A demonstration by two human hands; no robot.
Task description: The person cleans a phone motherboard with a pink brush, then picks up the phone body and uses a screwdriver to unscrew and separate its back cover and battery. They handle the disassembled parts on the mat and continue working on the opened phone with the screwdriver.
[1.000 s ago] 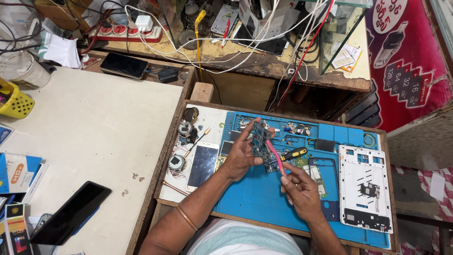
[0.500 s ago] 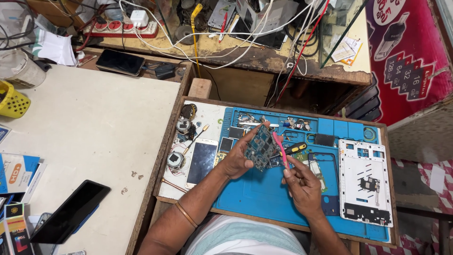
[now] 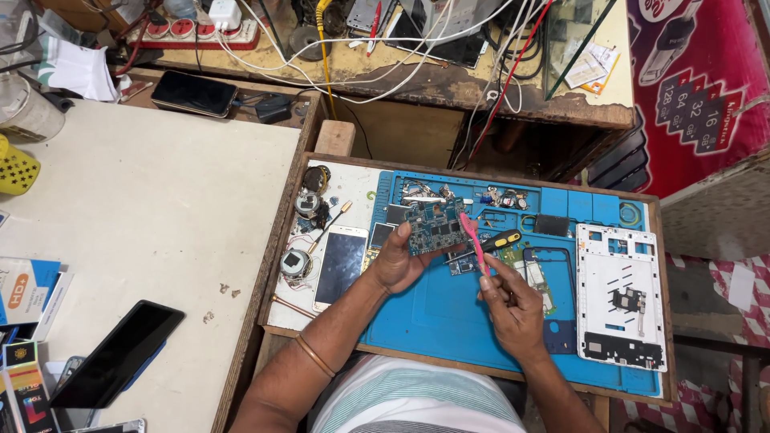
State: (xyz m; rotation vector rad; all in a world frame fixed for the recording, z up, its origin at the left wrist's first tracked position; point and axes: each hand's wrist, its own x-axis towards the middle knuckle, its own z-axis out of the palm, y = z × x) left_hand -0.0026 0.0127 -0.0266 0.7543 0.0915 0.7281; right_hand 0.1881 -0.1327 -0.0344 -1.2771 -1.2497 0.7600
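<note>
My left hand (image 3: 395, 261) holds a blue-green circuit board (image 3: 434, 227) tilted up above the blue work mat (image 3: 433, 317). My right hand (image 3: 510, 305) grips a thin pink tool (image 3: 472, 238) whose tip touches the board's right edge. A gold bangle (image 3: 314, 356) sits on my left forearm. Just right of the board, a black and yellow screwdriver (image 3: 499, 239) lies on the mat. Beside my left hand, a white phone (image 3: 341, 265) lies screen up.
A white phone frame (image 3: 618, 296) lies at the mat's right. Small parts and round components (image 3: 296, 263) lie at the tray's left. Dark phones (image 3: 117, 354) (image 3: 193, 93), boxes (image 3: 24, 290) and a yellow basket (image 3: 14, 167) sit on the white table. Cables and a power strip (image 3: 196, 30) crowd the back shelf.
My left hand has turned the circuit board from edge-on to flatter, facing up, and both hands shifted slightly. The pink tool stays at the board's right edge.
</note>
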